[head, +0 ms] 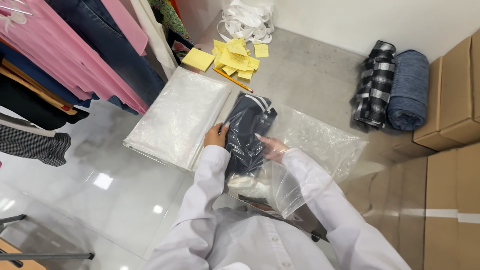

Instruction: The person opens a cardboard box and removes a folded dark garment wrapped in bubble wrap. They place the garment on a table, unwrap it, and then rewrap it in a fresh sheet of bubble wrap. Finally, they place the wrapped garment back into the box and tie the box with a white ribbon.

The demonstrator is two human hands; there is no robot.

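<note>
A folded dark navy garment [246, 131] with white stripes at its top lies on the grey table [305, 75], partly inside a clear plastic bag [320, 145]. My left hand [216, 135] grips the garment's left edge from outside the bag. My right hand [271, 148] is inside the bag, seen through the plastic, with its fingers on the garment's right side. Both arms wear white sleeves.
A stack of clear plastic bags [175, 117] lies left of the garment. Yellow sticky notes [232, 60], a pencil [232, 80] and white tape strips [247, 20] sit at the back. Two folded garments [392, 87] and cardboard boxes [450, 100] stand right. Hanging clothes [75, 55] fill the upper left.
</note>
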